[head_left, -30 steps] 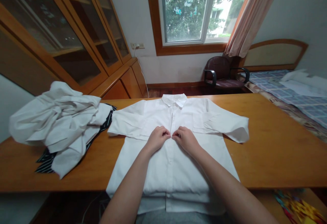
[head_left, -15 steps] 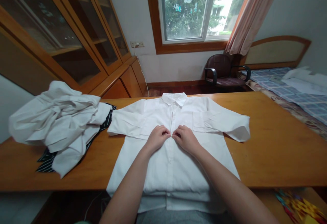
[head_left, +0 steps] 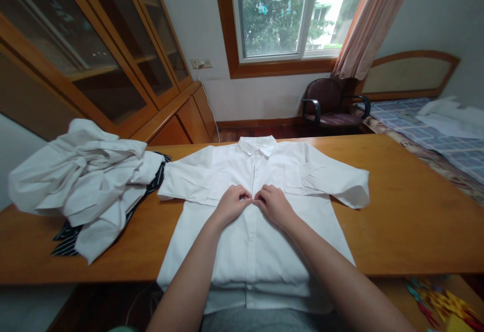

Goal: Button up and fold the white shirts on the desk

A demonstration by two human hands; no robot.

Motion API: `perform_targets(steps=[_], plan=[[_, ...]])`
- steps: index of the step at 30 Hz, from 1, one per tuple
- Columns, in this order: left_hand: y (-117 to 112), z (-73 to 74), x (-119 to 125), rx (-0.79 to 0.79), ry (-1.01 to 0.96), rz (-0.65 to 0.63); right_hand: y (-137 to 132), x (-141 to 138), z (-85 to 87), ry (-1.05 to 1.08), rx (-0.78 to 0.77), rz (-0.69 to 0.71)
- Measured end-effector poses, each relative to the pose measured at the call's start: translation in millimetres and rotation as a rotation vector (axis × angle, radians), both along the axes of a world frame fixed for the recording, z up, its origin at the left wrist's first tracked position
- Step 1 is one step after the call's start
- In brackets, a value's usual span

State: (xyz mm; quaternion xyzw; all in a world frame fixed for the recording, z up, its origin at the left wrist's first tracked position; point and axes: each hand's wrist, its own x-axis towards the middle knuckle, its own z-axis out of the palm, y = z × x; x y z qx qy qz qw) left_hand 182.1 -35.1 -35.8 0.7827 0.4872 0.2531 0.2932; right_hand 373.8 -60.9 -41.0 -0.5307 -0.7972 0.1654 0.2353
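Observation:
A white button-up shirt (head_left: 272, 251) lies front side up on the wooden table, collar at the far edge and sleeves spread to both sides. Its lower hem hangs over the near edge toward my lap. My left hand (head_left: 235, 202) pinches the front placket at mid-chest from the left. From the right, my right hand (head_left: 273, 201) pinches the same spot, its fingertips almost meeting the left ones. A button there, if any, is hidden by my fingers. Small buttons run along the placket above and below my hands.
A heap of crumpled white cloth (head_left: 98, 180) sits on the table's left, over a black striped fabric (head_left: 68, 243). Colourful ribbons (head_left: 442, 301) lie low at the right. Beyond the wooden table (head_left: 408, 211) stand an office chair (head_left: 328, 102), a bed (head_left: 434, 125) and a glass-door cabinet (head_left: 151, 95).
Both hands stay at the same place on the placket, with only slight finger movement. The view has shifted a little.

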Motion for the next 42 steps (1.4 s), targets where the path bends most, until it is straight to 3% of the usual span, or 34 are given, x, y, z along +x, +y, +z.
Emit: perform_targets(steps=[33,42], plan=[[-1.5,7.6,2.5,-0.018,-0.029,-0.041,-1.1,-3.6,6.8,0.123,-0.056,-0.1],[-2.5,8.0,2.6,-0.017,-0.058,0.001,-0.9,0.2,3.5,0.18,-0.017,-0.054]])
